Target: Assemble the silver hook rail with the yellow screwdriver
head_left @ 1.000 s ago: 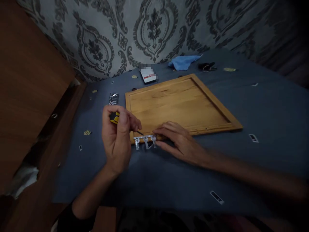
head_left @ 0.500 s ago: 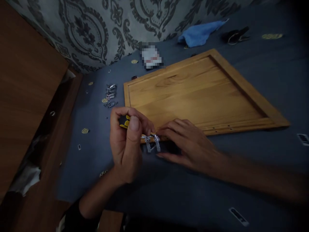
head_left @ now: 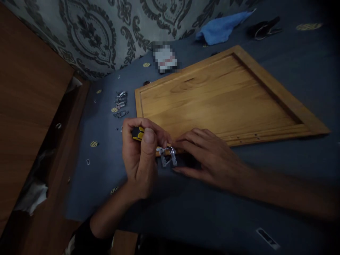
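My left hand is closed around a screwdriver, whose black and yellow handle shows between thumb and fingers. Most of its shaft is hidden by the fingers. Just under the fingertips, a silver metal hinge sits at the near edge of a wooden cabinet door, its arm sticking out past the edge. My right hand lies at the same edge, fingers stretched over the wood and fingertips beside the hinge. Its thumb is apart from the fingers, below the edge.
Several metal hinges lie on the dark blue sheet, left of the door. Behind the door are a blurred-out packet, a blue cloth and a black clip-like object. Brown wooden furniture stands at the left.
The view has shifted slightly, so the door appears a little larger at the right. Both hands stay at the hinge with almost the same hold.
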Tool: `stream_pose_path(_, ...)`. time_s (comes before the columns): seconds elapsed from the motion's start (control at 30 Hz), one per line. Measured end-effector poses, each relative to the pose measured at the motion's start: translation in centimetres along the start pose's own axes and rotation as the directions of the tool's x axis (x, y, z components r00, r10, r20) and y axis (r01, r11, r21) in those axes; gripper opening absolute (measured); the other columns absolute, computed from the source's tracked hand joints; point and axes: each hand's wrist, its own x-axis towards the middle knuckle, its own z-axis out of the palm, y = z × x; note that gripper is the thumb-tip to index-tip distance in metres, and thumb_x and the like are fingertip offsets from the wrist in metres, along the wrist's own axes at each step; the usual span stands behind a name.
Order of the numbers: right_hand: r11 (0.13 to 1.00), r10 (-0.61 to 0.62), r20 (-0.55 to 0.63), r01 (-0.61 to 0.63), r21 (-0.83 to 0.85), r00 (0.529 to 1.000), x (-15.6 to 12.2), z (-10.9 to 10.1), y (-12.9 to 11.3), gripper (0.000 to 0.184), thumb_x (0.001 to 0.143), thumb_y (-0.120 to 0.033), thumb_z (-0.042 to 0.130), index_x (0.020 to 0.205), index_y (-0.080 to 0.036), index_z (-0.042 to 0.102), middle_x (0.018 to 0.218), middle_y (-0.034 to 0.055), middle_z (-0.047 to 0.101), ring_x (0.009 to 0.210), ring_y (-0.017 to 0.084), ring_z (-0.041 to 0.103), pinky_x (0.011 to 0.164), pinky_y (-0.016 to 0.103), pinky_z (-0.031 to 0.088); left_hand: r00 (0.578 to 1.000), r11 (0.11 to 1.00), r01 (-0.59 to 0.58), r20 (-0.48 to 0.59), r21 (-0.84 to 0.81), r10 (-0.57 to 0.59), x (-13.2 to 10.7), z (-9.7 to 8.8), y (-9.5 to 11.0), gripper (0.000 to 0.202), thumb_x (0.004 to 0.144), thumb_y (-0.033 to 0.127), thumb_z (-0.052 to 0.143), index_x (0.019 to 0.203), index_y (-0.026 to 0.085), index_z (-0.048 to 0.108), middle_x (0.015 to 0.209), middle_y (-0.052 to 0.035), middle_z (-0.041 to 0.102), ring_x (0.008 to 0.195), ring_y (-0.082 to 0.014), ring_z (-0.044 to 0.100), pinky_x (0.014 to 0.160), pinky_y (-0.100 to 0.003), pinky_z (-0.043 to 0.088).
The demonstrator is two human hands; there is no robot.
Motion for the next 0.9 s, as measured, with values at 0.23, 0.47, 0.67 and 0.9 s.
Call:
stream_pose_path(0.23, 0.999, 0.032, 0.022, -0.032, 0.013, 0.999, -0.1, 0.0, 0.1, 0.042, 0.107, -0.059, 0.056, 0.121, -0.023, 0.07, 0.108, 0.0097, 0.073, 0.098, 0.029, 0.065, 0.083, 0.047, 0.051, 0.997, 0.996, -0.05, 0.056, 0.078, 0.046, -0.2, 0.1, 0.2, 0.011, 0.11, 0.033, 0.063, 0.101, 0.026, 0.06, 0.078, 0.0026, 0.059, 0.069, -0.0134, 0.06, 0.071, -0.03, 0.058)
stream_pose_path(0.47, 1.0, 0.001, -0.002, -0.001, 0.002, 1.0, -0.1, 0.2, 0.1, 0.045, 0.109, -0.059, 0.053, 0.121, -0.021, 0.07, 0.106, 0.01, 0.072, 0.096, 0.028, 0.064, 0.08, 0.045, 0.05, 0.968, 0.928, -0.165, 0.234, 0.333, 0.088, -0.2, -1.2, 0.8, 0.009, 0.111, 0.033, 0.06, 0.111, 0.024, 0.061, 0.092, -0.0008, 0.064, 0.084, -0.0157, 0.065, 0.079, -0.032, 0.056)
stream_pose_path(0.67, 1.0, -0.012, -0.014, 0.012, 0.007, 1.0, 0.1, -0.1, -0.2, 0.041, 0.107, -0.051, 0.059, 0.128, -0.017, 0.07, 0.109, 0.0113, 0.072, 0.099, 0.028, 0.065, 0.083, 0.044, 0.05, 0.908, 0.828, -0.289, 0.413, 0.481, 0.077, 0.7, -2.5, 2.3, 0.012, 0.111, 0.031, 0.06, 0.118, 0.023, 0.062, 0.103, -0.0023, 0.068, 0.095, -0.0157, 0.069, 0.086, -0.029, 0.058)
stream_pose_path(0.9, 1.0, -0.005, -0.003, 0.005, -0.001, 1.0, 0.1, -0.1, -0.3, 0.036, 0.102, -0.044, 0.069, 0.124, -0.016, 0.071, 0.113, 0.0121, 0.074, 0.103, 0.029, 0.066, 0.086, 0.045, 0.051, 0.886, 0.686, -0.335, 0.464, 0.646, -0.004, 1.1, -2.9, 3.9, 0.016, 0.107, 0.029, 0.069, 0.121, 0.027, 0.062, 0.104, 0.0002, 0.073, 0.09, -0.0152, 0.073, 0.077, -0.028, 0.06)
